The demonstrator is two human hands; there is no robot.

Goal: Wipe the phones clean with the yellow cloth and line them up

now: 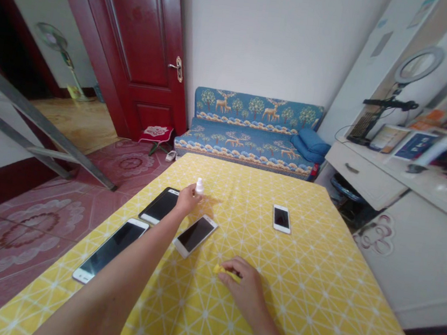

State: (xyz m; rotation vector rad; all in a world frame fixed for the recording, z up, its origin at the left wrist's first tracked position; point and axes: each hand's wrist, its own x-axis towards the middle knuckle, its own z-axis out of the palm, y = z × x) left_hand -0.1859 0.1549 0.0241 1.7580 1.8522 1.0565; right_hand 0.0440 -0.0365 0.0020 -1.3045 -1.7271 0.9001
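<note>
Okay, hands well apart: left hand pinches a small white plastic dropper bottle upright, centre frame, just beyond a white smartphone; right hand grips a yellow cloth, lower centre. Upright hold limits drips.

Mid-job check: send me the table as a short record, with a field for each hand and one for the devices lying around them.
left grip: holding a small white bottle at the fingertips
right grip: holding a yellow cloth against the table
devices: white smartphone nearest the left grip; black phone beside it; larger white smartphone nearer the table edge; white phone farther right
surface: yellow patterned tablecloth
</note>
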